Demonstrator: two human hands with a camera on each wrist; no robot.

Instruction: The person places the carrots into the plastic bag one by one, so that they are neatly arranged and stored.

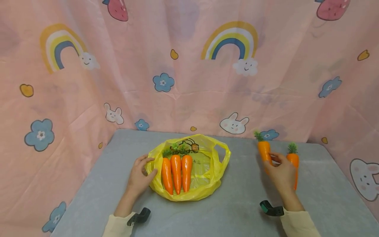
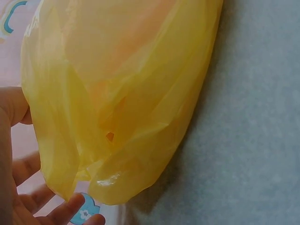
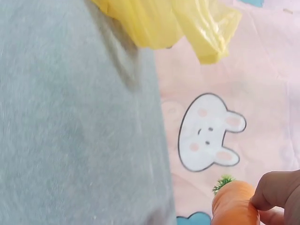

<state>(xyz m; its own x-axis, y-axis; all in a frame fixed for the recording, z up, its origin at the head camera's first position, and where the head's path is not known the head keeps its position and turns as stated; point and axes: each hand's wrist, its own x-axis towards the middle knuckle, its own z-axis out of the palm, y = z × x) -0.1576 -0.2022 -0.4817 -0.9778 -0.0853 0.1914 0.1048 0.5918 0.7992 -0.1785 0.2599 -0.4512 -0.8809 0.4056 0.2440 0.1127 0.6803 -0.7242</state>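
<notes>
Propped upright in the yellow plastic bag are three orange carrots with green tops. My left hand rests at the bag's left rim, fingers loosely spread against the plastic. In the left wrist view, the bag covers part of that hand. Off to the right, my right hand pinches another carrot between thumb and fingers, its leafy end pointing away. This held carrot shows at the bottom of the right wrist view. One more carrot lies just right of that hand, partly hidden by it.
A grey table carries everything. Behind it hangs a pink curtain printed with rainbows, rabbits and flowers. The bag's handle loop stands up on its right side. Dark wrist-worn devices sit by both sleeves.
</notes>
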